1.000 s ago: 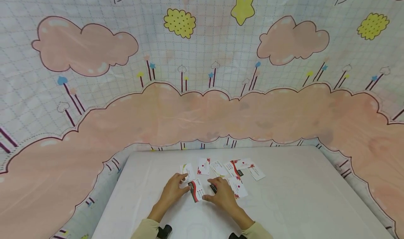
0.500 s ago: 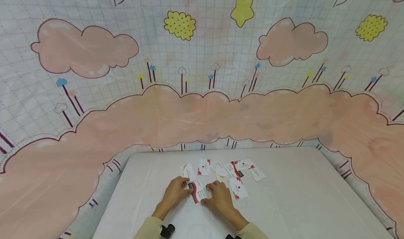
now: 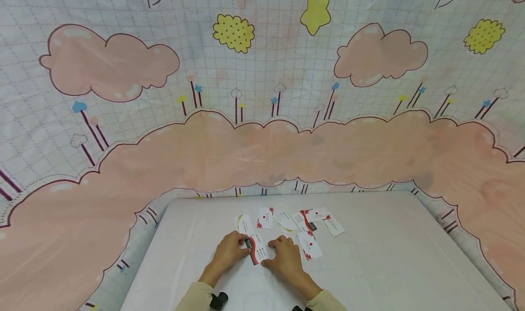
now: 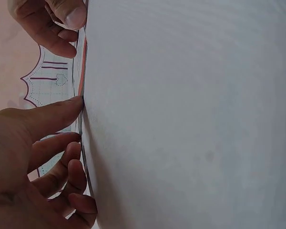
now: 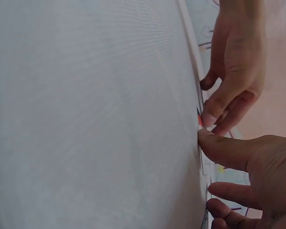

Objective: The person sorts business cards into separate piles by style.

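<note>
A rectangular white paper card with a wavy red-and-black band point(image 3: 258, 249) is lying on the white cloth-covered tabletop point(image 3: 389, 256) between the two grips, directly to the right of the left hand point(image 3: 229, 251) and directly to the left of the right hand point(image 3: 287, 258). Its long axis is running near to far, the far end slanting toward the left grip, so that each hand is facing one long side. Neither hand is clearly nearer: the left thumb is meeting the banded long side, while the right thumb is touching the near right corner.

Both grips are standing with thumb and forefinger apart, bordering the card rather than clamping it. Both wrist views are presenting the card almost edge-on, so the pressure of the fingertips is not showing.

Just beyond the left grip, a white card with green edging point(image 3: 244, 224) is lying close to the banded card's far end; whether the two are touching cannot be told. Just right of the right grip, a white card with red floral corners point(image 3: 309, 245) is lying apart from the fingers. Farther out, beyond the right grip, a loose cluster of white printed cards point(image 3: 317, 214) is spreading, some of them overlapping.
</note>
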### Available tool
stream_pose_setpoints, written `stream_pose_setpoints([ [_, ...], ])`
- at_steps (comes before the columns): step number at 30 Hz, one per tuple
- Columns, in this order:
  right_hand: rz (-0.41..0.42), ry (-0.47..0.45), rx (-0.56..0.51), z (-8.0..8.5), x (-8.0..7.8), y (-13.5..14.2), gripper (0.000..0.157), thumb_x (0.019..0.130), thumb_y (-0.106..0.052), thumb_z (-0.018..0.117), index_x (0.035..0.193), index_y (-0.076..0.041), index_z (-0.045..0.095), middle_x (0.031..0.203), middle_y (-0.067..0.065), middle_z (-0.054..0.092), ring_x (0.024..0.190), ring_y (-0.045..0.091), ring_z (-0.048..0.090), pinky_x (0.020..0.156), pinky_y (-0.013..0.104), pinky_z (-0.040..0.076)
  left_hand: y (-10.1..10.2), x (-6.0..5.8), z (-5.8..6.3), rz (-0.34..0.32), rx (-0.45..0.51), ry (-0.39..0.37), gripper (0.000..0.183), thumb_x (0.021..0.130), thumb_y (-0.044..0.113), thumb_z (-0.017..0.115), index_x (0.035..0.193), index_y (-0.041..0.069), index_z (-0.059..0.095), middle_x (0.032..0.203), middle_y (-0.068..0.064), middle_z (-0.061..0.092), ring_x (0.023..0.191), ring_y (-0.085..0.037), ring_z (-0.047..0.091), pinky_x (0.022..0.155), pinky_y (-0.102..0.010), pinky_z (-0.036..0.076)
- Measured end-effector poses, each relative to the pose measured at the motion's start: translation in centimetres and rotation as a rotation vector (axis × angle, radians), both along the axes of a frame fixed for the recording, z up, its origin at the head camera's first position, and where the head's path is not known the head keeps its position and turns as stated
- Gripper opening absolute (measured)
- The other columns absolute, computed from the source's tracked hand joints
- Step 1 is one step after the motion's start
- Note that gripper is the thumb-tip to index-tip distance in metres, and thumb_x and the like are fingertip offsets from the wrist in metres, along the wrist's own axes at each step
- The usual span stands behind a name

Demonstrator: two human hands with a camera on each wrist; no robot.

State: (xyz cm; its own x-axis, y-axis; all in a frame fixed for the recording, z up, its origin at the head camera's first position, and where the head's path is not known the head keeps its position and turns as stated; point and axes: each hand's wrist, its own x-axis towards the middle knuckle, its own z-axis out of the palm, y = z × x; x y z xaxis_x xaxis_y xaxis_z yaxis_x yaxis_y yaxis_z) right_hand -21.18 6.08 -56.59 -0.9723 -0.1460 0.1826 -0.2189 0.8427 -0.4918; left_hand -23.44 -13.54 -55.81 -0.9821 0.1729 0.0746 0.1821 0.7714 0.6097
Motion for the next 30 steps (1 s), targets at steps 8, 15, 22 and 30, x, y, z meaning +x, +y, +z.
stream_pose_setpoints([
  [8,0.006,-0.010,0.020,0.1,0.2,-0.1,0.047,0.061,-0.037,0.090,0.100,-0.014,0.077,0.092,0.002,0.060,0.087,0.021,0.053,0.069,0.036,0.037,-0.1,0.2,0.2,-0.039,0.017,-0.004,0.036,0.074,0.014,0.083,0.104,0.002,0.070,0.085,0.000,0.054,0.079,-0.013,0.045,0.066,-0.026,0.036],
  [15,0.002,0.003,0.022,0.1,0.3,-0.2,0.044,0.062,-0.037,0.089,0.099,-0.016,0.077,0.091,0.000,0.060,0.086,0.018,0.051,0.070,0.035,0.035,-0.7,0.2,0.0,-0.071,0.069,-0.025,0.039,0.072,0.013,0.085,0.104,0.004,0.064,0.095,-0.004,0.056,0.088,-0.016,0.047,0.075,-0.029,0.042],
  [22,0.010,-0.028,0.025,-0.1,0.4,-0.4,0.038,0.066,-0.035,0.088,0.098,-0.017,0.078,0.093,0.000,0.061,0.085,0.017,0.049,0.070,0.034,0.034,-1.3,0.3,-0.3,-0.129,0.079,0.002,0.046,0.070,0.011,0.085,0.109,0.004,0.062,0.100,-0.004,0.058,0.091,-0.016,0.050,0.079,-0.029,0.046],
  [30,0.030,-0.004,0.007,0.0,0.8,-0.5,0.040,0.068,-0.032,0.087,0.101,-0.013,0.076,0.092,0.000,0.060,0.085,0.018,0.050,0.071,0.034,0.034,-1.4,0.5,-0.3,-0.149,0.097,0.014,0.044,0.072,0.008,0.084,0.109,0.004,0.061,0.097,-0.002,0.058,0.090,-0.016,0.051,0.076,-0.026,0.045],
])
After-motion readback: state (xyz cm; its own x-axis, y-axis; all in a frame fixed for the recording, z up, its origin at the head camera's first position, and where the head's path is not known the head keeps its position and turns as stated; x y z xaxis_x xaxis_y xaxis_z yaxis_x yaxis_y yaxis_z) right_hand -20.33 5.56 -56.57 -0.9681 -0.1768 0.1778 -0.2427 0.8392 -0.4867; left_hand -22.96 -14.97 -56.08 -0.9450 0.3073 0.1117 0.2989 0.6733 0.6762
